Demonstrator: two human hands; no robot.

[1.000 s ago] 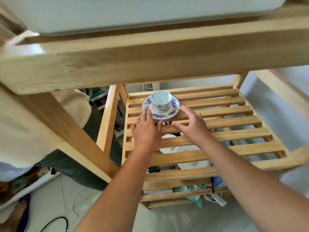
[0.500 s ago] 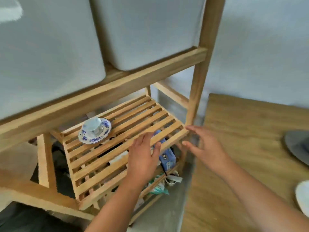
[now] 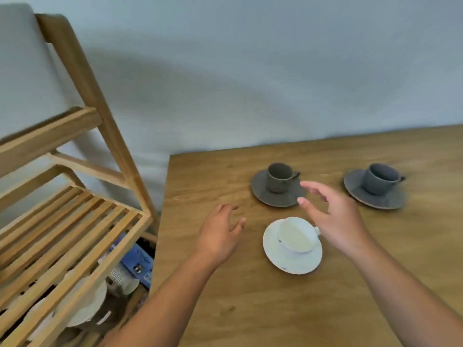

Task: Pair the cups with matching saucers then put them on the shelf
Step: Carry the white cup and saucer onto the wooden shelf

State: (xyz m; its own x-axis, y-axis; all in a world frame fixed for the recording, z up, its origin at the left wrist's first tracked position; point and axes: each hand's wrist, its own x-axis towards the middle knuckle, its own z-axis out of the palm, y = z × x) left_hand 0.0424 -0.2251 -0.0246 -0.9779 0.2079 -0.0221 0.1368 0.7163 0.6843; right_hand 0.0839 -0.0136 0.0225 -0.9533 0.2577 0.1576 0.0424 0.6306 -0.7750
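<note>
On the wooden table (image 3: pixel 263 309) a white cup (image 3: pixel 297 236) stands on a white saucer (image 3: pixel 292 264). Behind it a brown-grey cup (image 3: pixel 279 177) sits on a matching saucer (image 3: pixel 263 191), and at the right a blue-grey cup (image 3: pixel 380 179) sits on its grey saucer (image 3: pixel 360 194). My left hand (image 3: pixel 220 234) hovers left of the white set, fingers apart and holding nothing. Just right of the white cup my right hand (image 3: pixel 335 216) is spread, also holding nothing. The slatted wooden shelf (image 3: pixel 75 236) stands at the left.
A wooden upright of the shelf frame (image 3: pixel 100 116) rises close to the table's left edge. Below the slats lie white plates (image 3: pixel 85 309), a blue box (image 3: pixel 137 261) and other clutter. A pale wall is behind the table.
My hands left the blue-patterned cup and saucer on the shelf and swung right over the table. The view turned from the shelf to the three cup sets.
</note>
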